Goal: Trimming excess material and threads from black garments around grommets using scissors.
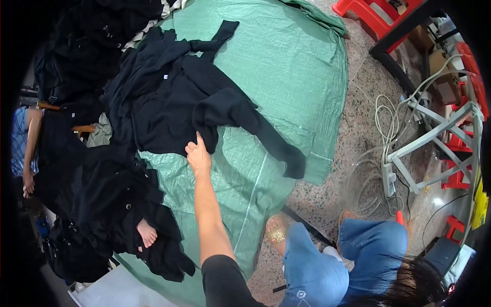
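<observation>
A black knit sweater point(169, 110) is spread on the green woven sheet, one sleeve stretched toward the lower right. At its near hem, my left hand point(198, 158) has its fingers curled on the fabric, with the index finger laid straight along the knit. Part of the grip is hidden under the fingers. My right hand is out of sight. Above the sweater, a second dark sleeve point(225, 33) sticks out across the sheet.
Dark garments point(92, 199) are heaped on the left, with a bare foot or hand point(147, 233) showing among them. Another person's arm point(31, 143) is at the far left. The green sheet point(286, 77) lies on a speckled floor. Cables point(391, 128), a metal frame point(434, 120) and red stools point(376, 15) stand right.
</observation>
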The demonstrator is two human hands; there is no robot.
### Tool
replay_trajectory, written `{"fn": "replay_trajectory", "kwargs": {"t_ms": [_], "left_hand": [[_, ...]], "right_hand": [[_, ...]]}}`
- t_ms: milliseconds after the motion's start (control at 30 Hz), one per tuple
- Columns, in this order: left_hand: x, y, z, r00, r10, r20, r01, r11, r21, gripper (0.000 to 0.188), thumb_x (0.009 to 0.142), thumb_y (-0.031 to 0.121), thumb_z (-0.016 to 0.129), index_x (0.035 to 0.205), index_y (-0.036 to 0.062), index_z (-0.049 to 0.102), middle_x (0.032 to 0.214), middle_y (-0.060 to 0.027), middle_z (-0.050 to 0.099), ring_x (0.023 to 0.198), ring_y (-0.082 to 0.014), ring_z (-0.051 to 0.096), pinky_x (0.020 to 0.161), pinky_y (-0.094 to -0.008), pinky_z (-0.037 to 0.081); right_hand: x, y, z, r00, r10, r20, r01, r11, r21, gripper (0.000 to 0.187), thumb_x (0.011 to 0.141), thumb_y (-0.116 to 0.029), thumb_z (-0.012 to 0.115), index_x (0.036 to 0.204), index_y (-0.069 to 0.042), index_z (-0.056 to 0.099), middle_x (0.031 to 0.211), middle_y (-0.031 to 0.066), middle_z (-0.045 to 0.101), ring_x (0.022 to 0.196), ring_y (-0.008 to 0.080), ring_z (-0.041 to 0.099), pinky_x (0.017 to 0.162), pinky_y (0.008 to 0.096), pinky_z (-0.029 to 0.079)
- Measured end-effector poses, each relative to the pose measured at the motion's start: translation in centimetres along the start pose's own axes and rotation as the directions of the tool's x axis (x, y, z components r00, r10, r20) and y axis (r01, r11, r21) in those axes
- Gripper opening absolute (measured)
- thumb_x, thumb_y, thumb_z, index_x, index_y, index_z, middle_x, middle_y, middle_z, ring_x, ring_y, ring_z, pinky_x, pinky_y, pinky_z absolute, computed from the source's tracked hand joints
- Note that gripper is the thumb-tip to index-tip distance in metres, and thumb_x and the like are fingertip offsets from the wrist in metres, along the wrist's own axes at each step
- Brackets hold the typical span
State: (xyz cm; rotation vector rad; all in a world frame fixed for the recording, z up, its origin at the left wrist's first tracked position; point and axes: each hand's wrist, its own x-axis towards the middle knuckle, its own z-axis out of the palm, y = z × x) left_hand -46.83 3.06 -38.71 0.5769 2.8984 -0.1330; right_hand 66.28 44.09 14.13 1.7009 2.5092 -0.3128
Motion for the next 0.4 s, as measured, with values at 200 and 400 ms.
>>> {"fn": "replay_trajectory", "kwargs": {"t_ms": [200, 400], "left_hand": [[-4.5, 6.7, -6.0, 0.952, 0.297, -0.077, -0.302, 0.951, -0.070, 0.028, 0.067, 0.013, 0.070, 0.092, 0.0089, 0.056, 0.082, -0.0155, 0.064, 0.074, -0.0343, 0.068, 0.062, -0.0467, 0.055], [-19.5, 21.0, -3.5, 0.852, 0.517, -0.086, -0.486, 0.718, -0.497, 0.019, 0.061, 0.009, 0.064, 0.079, 0.0080, 0.058, 0.079, -0.0150, 0.063, 0.074, -0.0347, 0.066, 0.062, -0.0465, 0.054]], "right_hand": [[6.1, 7.4, 7.8, 1.000, 0.013, 0.004, -0.013, 0.976, 0.219, 0.035, 0.087, -0.009, 0.068, 0.121, -0.006, 0.061, 0.106, 0.0134, 0.052, 0.095, 0.0283, 0.058, 0.085, 0.0360, 0.047], [16.4, 5.6, 11.6, 0.999, -0.033, -0.028, 0.039, 0.965, 0.259, 0.037, 0.086, -0.011, 0.070, 0.122, -0.008, 0.061, 0.108, 0.0131, 0.052, 0.097, 0.0276, 0.058, 0.086, 0.0351, 0.047]]}}
